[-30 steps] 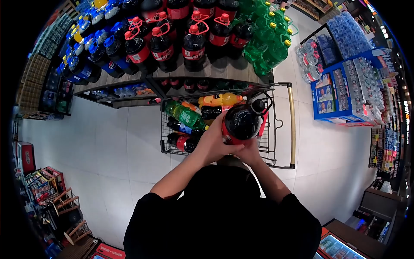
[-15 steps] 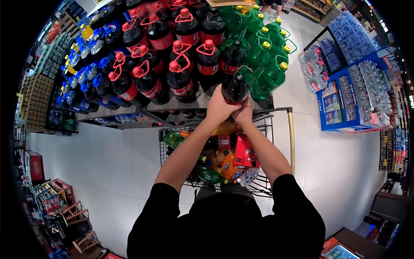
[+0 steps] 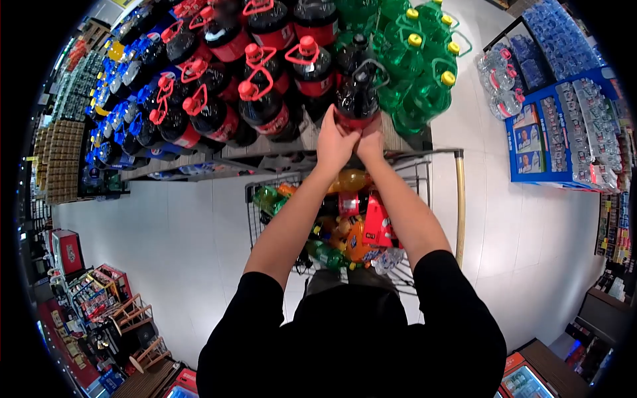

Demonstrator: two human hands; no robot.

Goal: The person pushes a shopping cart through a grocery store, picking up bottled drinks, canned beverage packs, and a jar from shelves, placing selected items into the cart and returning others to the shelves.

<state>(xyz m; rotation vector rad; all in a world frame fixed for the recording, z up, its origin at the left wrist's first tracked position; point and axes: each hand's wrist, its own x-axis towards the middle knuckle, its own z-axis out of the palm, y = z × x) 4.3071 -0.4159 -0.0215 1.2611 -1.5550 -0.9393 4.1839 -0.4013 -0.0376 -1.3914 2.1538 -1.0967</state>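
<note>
Both hands are wrapped round the lower part of a large dark cola bottle (image 3: 357, 103) with a red label, a black cap and a grey carry loop. My left hand (image 3: 336, 144) grips its left side and my right hand (image 3: 371, 140) its right, with the fingers partly hidden. It is at the front edge of the display shelf (image 3: 391, 142); whether its base rests there cannot be made out. To its left stand red-capped cola bottles (image 3: 269, 113). Green bottles (image 3: 424, 99) with yellow caps are on its right.
Below my forearms, a wire shopping cart (image 3: 424, 199) holds several bottles and a red box (image 3: 377, 222). Blue-capped bottles (image 3: 136, 123) fill the display's left end. Across the aisle at right stands a blue stand (image 3: 541, 174) of packed drinks.
Both hands have moved forward with the cola bottle, closer to the bottles behind it. The whole view has shifted a little; my grip stays the same.
</note>
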